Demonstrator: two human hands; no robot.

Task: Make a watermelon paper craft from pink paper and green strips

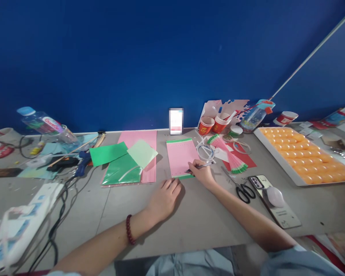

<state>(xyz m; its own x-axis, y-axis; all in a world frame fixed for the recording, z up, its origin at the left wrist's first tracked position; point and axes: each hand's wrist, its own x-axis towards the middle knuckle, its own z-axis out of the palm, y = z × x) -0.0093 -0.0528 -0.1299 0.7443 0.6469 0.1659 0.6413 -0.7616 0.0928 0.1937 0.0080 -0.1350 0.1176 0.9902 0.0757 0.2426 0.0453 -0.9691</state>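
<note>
A pink sheet of paper point(179, 159) with green strips along its far and near edges lies on the table in front of me. My right hand point(201, 172) is closed around a pen point(202, 165), whose tip is at the sheet's lower part. Small marks run in a row near the sheet's far edge. My left hand point(166, 197), with a dark red bead bracelet on the wrist, rests on the table just below the sheet, its fingers bent and their tips partly hidden. To the right of the sheet lies a pleated pink and green paper fan point(228, 153).
Green paper point(109, 153) and pink paper point(149, 168) are on the left, beside a glue gun point(83, 163) and a power strip point(31, 218). Scissors point(245, 191), a phone point(276, 203), red paper cups point(206, 125) and a tray of orange balls point(307, 155) stand right.
</note>
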